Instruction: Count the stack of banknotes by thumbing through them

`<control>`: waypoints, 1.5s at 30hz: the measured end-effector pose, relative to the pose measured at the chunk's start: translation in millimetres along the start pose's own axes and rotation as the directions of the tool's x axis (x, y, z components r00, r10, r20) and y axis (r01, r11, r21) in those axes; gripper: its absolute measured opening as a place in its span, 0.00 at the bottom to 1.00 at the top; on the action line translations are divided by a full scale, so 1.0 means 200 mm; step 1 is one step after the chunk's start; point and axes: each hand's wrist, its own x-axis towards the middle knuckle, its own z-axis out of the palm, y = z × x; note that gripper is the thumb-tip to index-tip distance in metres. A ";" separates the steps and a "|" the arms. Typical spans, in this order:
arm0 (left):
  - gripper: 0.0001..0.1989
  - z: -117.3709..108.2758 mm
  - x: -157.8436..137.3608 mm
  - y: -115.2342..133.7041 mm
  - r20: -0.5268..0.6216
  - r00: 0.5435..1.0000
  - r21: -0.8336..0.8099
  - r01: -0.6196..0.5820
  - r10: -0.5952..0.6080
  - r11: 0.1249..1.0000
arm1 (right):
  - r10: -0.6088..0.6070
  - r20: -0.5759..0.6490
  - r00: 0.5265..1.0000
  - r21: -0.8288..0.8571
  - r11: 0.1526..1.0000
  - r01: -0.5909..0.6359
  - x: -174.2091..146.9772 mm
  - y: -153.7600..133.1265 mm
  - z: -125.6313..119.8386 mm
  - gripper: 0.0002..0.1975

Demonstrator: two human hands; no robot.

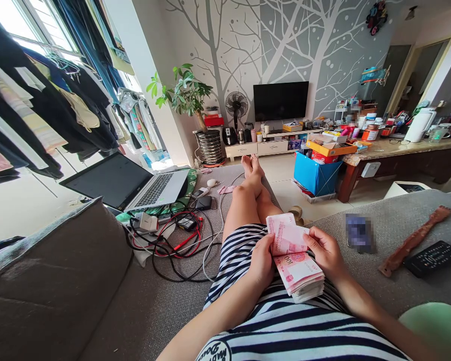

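My left hand [262, 259] is closed on the left side of a few pink banknotes [287, 236], its thumb lying on top of them. From the other side, the thumb and fingers of my right hand [326, 249] pinch the right edge of these notes. Just below, a thick stack of pink 100 banknotes [299, 275] rests on my lap, on the striped navy and white clothing [285, 328]. The lower end of the stack shows many layered edges. My fingers under the notes are partly hidden.
Left of my legs, an open laptop [150, 193] stands beside tangled cables [184, 245] and a charger [146, 221]. On the grey sofa to my right lie a black remote [433, 258], a brown wooden stick [415, 240] and a blurred purple item [360, 233]. A cluttered table [391, 149] stands beyond.
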 end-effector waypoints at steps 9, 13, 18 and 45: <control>0.07 -0.01 0.01 0.00 0.055 0.998 0.017 -0.022 0.021 1.000 | -0.011 0.024 1.000 0.012 1.000 0.011 0.00 -0.02 -0.01 0.26; 0.07 0.00 0.00 0.00 0.075 0.997 0.046 -0.039 0.036 0.998 | -0.003 0.046 0.999 0.019 1.000 0.002 0.00 -0.01 -0.01 0.25; 0.08 0.00 -0.01 0.00 0.084 0.996 0.037 -0.042 0.039 0.998 | 0.003 0.054 0.999 0.048 0.999 -0.005 0.00 -0.01 -0.01 0.24; 0.18 0.00 -0.03 0.00 0.132 0.991 0.033 0.023 -0.027 0.999 | 0.093 0.005 0.996 0.058 0.994 -0.093 0.02 0.05 0.00 0.28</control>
